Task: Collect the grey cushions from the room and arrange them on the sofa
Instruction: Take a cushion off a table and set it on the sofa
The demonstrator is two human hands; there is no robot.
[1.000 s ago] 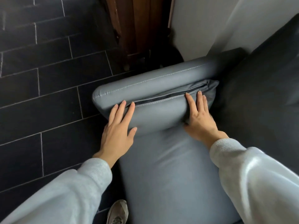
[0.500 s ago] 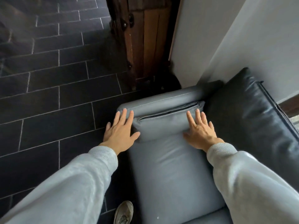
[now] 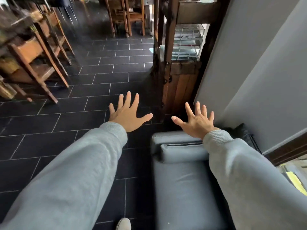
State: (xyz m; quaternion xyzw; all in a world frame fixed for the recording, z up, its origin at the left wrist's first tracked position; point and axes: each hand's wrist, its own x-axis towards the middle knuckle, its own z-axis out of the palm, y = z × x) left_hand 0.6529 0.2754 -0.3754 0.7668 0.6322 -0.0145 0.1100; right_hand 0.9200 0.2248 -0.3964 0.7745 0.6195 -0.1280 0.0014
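A grey cushion (image 3: 181, 152) with a dark zip lies against the sofa's grey armrest (image 3: 167, 136), at the end of the grey seat (image 3: 184, 191). My left hand (image 3: 127, 114) hovers over the dark floor, left of the sofa, with its fingers spread and nothing in it. Fingers apart as well, my right hand (image 3: 196, 121) floats above the armrest's far end and touches neither armrest nor cushion. My right sleeve hides the right part of the cushion. A black back cushion (image 3: 242, 131) shows behind that sleeve.
A dark wooden cabinet (image 3: 179, 67) with a wire rack stands beyond the sofa's end, against the grey wall (image 3: 259, 72). Wooden chairs (image 3: 38, 63) and a table crowd the left; more chairs (image 3: 126, 15) stand at the back. Black floor tiles (image 3: 93, 77) lie between. My shoe (image 3: 123, 224) is at the bottom edge.
Both hands have let go of the cushion and lifted off it with fingers spread. The view has tilted up, so the room beyond the sofa shows.
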